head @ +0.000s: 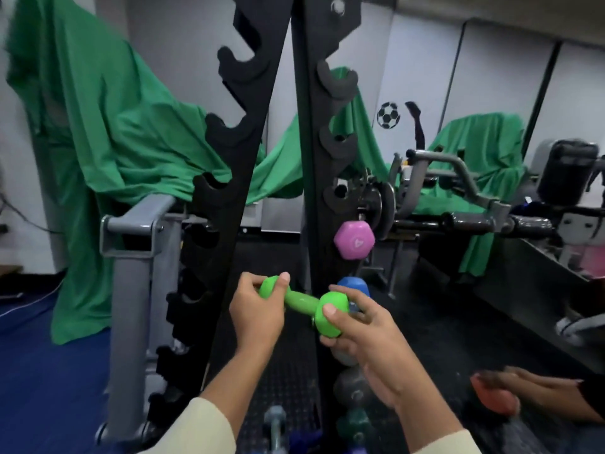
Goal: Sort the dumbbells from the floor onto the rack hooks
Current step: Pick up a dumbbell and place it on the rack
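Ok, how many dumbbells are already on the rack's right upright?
4 seen clearly: pink dumbbell highest, blue dumbbell behind the green dumbbell in both hands, then grey dumbbell and teal dumbbell. Lower ones may be hidden.

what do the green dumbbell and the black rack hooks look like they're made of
Green dumbbell: probably a smooth vinyl or neoprene coating over a hidden core, going by its uniform bright colour and soft sheen. Black rack hooks: matte, rounded and thick-edged, suggesting rubber or foam padding, though painted metal is possible.

Open gap between rack uprights [307, 152]
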Action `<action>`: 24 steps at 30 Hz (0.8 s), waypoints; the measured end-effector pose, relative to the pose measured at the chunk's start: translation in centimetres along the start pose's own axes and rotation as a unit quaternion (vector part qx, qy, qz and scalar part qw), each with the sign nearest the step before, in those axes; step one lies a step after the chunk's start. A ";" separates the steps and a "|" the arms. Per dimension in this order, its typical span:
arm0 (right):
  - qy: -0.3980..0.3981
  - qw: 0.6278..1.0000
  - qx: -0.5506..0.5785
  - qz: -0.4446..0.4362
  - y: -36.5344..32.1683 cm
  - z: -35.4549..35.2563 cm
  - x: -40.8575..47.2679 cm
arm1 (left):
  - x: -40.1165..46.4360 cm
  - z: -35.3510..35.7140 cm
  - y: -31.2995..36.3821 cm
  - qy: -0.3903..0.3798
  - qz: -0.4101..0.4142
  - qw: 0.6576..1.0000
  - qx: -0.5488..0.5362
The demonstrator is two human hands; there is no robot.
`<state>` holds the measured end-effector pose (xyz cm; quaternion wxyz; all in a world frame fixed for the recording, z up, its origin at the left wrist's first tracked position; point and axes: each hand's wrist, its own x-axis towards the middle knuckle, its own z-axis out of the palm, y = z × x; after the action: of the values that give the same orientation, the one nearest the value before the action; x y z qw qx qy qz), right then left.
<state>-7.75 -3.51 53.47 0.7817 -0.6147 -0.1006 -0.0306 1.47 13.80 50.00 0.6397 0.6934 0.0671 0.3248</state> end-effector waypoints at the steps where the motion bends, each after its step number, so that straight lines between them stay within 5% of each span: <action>1: -0.005 1.000 -0.003 -0.008 -1.0 0.0 -0.3 | 0.2 0.4 1.2 -0.009 0.017 1.000 -0.007; 11: -0.060 0.990 0.012 -0.128 -5.8 -0.4 -1.1 | 1.7 3.4 10.9 -0.064 0.138 0.987 -0.045; 19: 0.021 0.973 -0.006 -0.229 -7.5 0.0 -0.5 | 4.3 4.5 10.6 -0.061 0.179 0.980 -0.060; 24: 0.086 0.958 -0.014 -0.273 -8.0 0.6 0.7 | 5.2 5.3 8.6 -0.177 0.149 0.973 0.013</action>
<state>-8.47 -4.81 61.39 0.7406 -0.5696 -0.1967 -0.2972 5.63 10.49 60.03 0.5764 0.7506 -0.1472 0.2877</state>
